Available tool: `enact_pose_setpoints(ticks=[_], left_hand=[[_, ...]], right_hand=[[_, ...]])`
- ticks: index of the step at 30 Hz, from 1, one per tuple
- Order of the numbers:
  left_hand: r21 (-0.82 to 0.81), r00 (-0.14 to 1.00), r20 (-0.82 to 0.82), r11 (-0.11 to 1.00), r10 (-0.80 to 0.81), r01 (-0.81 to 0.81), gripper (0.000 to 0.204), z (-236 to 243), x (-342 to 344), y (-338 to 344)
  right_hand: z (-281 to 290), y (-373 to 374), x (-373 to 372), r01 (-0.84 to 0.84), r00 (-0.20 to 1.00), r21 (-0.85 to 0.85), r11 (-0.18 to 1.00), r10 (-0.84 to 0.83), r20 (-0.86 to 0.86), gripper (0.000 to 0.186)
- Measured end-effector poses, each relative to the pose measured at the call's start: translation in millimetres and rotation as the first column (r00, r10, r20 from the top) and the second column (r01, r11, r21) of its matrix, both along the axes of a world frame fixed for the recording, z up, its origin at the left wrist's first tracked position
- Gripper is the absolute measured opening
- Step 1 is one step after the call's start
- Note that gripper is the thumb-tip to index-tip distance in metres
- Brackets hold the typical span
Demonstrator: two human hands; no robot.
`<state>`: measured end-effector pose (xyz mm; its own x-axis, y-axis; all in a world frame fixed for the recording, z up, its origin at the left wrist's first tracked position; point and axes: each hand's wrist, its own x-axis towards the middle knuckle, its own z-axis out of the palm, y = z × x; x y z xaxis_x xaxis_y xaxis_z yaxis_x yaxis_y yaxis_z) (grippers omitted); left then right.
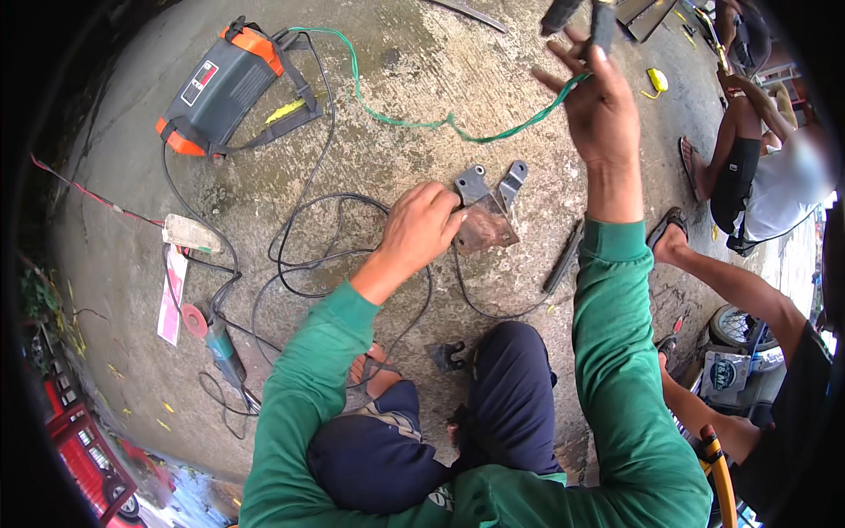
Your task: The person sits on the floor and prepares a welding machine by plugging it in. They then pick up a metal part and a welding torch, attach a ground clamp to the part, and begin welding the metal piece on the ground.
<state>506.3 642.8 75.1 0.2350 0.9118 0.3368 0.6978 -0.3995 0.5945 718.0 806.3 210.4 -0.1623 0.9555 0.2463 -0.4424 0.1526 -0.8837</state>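
Observation:
My left hand (417, 227) is closed, its fingertips pinching the left edge of a metal bracket (487, 227). The bracket has a rusty brown plate and two dark lugs with holes, and it rests on the concrete. At the top, my right hand (604, 114) is raised with a dark clamp (602, 25) between thumb and fingers; the upper frame edge cuts the clamp off. A green cable (519, 128) runs across that palm and back to a grey-and-orange welding machine (220, 88). An electrode holder (563, 257) on a black cable lies right of the bracket.
An angle grinder (225, 352) with a reddish disc lies at left, among looped black cables (286, 264). A small dark metal piece (447, 355) sits by my knees. At right are another person's leg (731, 273) and a seated person (783, 180). A yellow tape measure (657, 81) lies beyond.

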Motion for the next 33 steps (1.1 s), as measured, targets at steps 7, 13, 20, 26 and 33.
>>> enact_pose_setpoints(ticks=[7, 13, 20, 26, 33], left_hand=[[-0.756, 0.856, 0.369, 0.653, 0.363, 0.049, 0.036, -84.1, 30.3, 85.7], [-0.767, 0.923, 0.298, 0.636, 0.243, 0.081, 0.019, -67.4, 69.0, 70.4], [-0.461, 0.835, 0.534, 0.874, 0.137, 0.152, 0.024, 22.6, 10.2, 44.6], [-0.325, 0.000, 0.938, 0.877, 0.348, 0.355, 0.027, 10.9, -50.3, 11.7], [-0.276, -0.582, 0.677, 0.889, 0.450, 0.367, 0.043, -42.7, -90.7, -7.4]], right_hand=[[89.4, -43.6, 24.3, -0.212, 0.954, 0.377, 0.902, 0.274, -0.118, 0.031], [79.5, -89.9, 44.1, 0.021, 0.991, 0.257, 0.966, 0.013, -0.132, 0.031], [107.2, -87.4, 71.6, 0.283, 0.956, 0.395, 0.874, -0.290, -0.042, 0.043], [111.1, -61.0, 53.3, 0.357, 0.933, 0.463, 0.811, -0.279, -0.229, 0.030], [56.6, -38.3, 20.2, 0.496, 0.862, 0.375, 0.783, -0.494, -0.109, 0.035]])
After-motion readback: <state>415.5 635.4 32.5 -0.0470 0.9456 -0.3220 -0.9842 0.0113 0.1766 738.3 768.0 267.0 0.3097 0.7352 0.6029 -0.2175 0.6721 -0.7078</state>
